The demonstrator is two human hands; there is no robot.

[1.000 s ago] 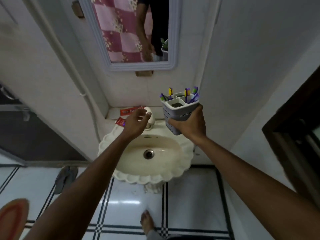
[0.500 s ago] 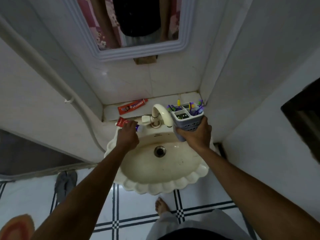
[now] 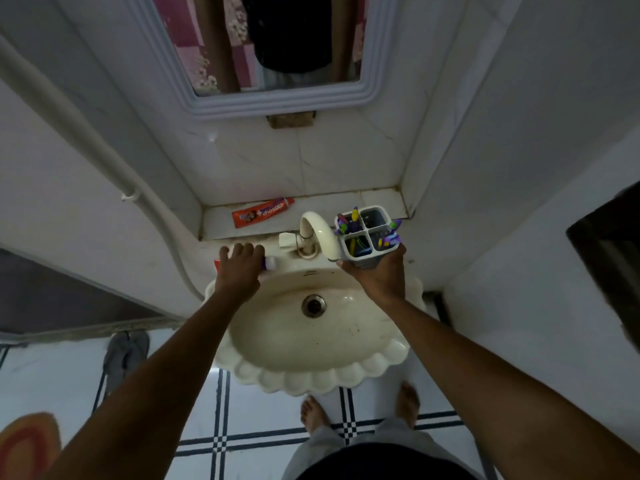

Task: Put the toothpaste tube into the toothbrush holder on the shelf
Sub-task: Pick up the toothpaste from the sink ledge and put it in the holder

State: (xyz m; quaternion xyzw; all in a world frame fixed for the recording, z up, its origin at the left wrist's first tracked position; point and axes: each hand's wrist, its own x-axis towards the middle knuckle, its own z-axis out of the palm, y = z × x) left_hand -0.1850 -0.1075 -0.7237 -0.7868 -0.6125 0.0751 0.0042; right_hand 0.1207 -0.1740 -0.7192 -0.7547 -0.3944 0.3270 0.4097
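Your left hand (image 3: pixel 239 268) has dropped flat onto the small red toothpaste tube (image 3: pixel 270 262); closed grip unclear. Your right hand (image 3: pixel 379 277) grips the grey plastic four-slot toothbrush holder (image 3: pixel 367 233), ready.

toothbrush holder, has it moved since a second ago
Yes. The toothbrush holder in the right hand came down from well above the faucet to right beside its spout, near the shelf.

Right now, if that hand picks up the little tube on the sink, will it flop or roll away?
Probably neither. The small toothpaste tube under the left hand lies flat on the sink rim, so rolling seems unlikely. Tubes like the red toothpaste tube on the shelf usually bend a little. It looks light, though the hand hides most of it.
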